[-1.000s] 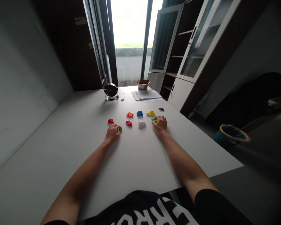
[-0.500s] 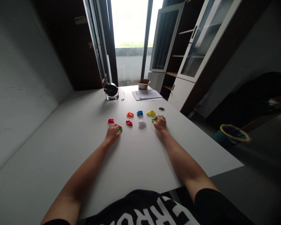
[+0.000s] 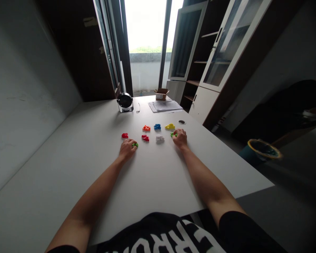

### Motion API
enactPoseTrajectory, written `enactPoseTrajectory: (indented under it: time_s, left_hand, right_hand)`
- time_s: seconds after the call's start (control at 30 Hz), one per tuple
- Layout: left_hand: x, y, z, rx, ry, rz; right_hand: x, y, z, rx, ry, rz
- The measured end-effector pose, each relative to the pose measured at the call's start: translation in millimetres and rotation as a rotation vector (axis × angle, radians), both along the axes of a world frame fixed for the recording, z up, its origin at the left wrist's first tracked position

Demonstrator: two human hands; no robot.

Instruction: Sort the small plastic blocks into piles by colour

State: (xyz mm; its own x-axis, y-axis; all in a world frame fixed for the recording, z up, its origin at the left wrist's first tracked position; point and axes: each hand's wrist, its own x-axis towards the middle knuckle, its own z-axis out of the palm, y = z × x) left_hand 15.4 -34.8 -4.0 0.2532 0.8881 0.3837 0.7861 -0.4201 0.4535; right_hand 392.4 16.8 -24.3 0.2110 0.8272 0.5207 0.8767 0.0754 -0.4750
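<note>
On the white table (image 3: 158, 168) lie small plastic puzzle-like pieces. My left hand (image 3: 126, 149) rests with its fingertips closed on a green piece (image 3: 135, 144). My right hand (image 3: 180, 138) pinches a second green piece (image 3: 173, 135), partly hidden by its fingers. Between the hands sit a crimson piece (image 3: 145, 138) and a white piece (image 3: 159, 138). Farther out lie an orange piece (image 3: 146, 128), a blue piece (image 3: 157, 127) and a yellow piece (image 3: 170, 126). A red piece (image 3: 124, 135) lies just beyond my left hand.
A black-and-silver desk fan (image 3: 125, 102), a small cardboard box (image 3: 161, 94) and a stack of papers (image 3: 165, 106) stand at the table's far end. A round cable grommet (image 3: 182, 122) is set in the tabletop. A glass-door cabinet (image 3: 221, 45) and a bin (image 3: 262, 150) stand to the right.
The whole view has tilted slightly with my head. Both hands stay on their green pieces, and the other pieces have not moved.
</note>
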Motion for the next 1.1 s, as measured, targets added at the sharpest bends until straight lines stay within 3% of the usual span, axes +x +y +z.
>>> enactPoseTrajectory:
  time_s: [0.37,0.6,0.83,1.1]
  left_hand:
    - [-0.6,0.0,-0.9,0.011,-0.002,0.052]
    - [-1.3,0.3,-1.9,0.023,-0.012,0.092]
    - [7.0,-7.7,10.7,0.119,-0.042,-0.059]
    - [20.4,-21.8,27.1,0.216,0.012,-0.222]
  right_hand:
    - [-15.6,-14.6,22.7,0.145,-0.008,0.054]
    - [-68.9,-40.9,50.8,0.224,-0.023,0.259]
    - [-128.6,-74.8,50.8,0.056,-0.032,0.688]
    - [-131.5,-70.2,42.7,-0.176,0.211,0.74]
